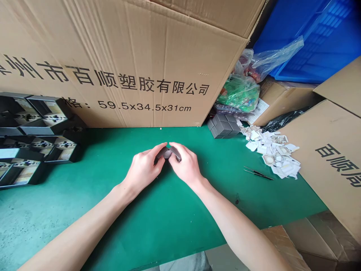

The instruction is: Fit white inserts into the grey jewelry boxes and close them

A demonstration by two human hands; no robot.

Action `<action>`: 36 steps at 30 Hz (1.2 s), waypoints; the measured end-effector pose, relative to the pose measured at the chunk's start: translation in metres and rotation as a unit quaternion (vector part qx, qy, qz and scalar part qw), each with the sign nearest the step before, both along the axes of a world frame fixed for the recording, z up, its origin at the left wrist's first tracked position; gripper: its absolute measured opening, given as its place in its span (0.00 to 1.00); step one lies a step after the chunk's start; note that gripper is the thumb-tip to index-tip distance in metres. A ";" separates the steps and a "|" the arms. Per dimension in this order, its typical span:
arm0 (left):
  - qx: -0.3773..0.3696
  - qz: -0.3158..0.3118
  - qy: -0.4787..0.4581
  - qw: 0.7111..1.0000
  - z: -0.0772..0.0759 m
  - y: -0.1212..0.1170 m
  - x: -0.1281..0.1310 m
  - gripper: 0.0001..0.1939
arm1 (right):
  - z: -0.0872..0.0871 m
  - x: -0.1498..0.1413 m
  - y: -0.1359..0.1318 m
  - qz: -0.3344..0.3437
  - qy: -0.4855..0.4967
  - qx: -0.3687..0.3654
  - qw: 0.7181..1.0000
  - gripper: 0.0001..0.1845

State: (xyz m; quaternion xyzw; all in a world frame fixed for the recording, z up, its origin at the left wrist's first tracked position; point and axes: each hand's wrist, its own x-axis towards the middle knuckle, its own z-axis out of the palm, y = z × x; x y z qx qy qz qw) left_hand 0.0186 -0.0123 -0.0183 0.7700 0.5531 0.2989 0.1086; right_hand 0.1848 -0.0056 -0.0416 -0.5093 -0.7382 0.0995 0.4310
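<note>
Above the green mat, both hands grip one small dark grey box. Its two halves are angled apart like a hinged case, with a lighter grey patch between them. My left hand pinches the left half between thumb and fingers. On the opposite half, my right hand is closed in a similar pinch. The fingers cover much of the box, so its inside cannot be made out.
Stacked black open boxes stand at the left. A large carton rises behind. To the right are stacked grey boxes, a pile of white pieces, tweezers, bagged items and a blue crate.
</note>
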 end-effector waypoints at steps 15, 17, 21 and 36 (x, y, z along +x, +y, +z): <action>-0.022 -0.002 0.002 1.000 0.003 0.002 -0.002 0.22 | 0.006 0.000 -0.002 0.001 -0.016 -0.046 0.999 0.26; -0.020 -0.013 -0.007 1.000 0.003 0.002 -0.002 0.22 | 0.007 0.000 -0.002 0.011 -0.021 -0.054 0.998 0.28; -0.012 -0.038 -0.017 0.999 0.004 0.001 -0.002 0.23 | 0.007 0.001 -0.001 0.021 -0.028 -0.064 0.997 0.30; -0.011 -0.018 0.000 1.000 0.000 0.002 0.000 0.23 | 0.007 0.001 -0.002 -0.004 -0.036 -0.074 0.997 0.34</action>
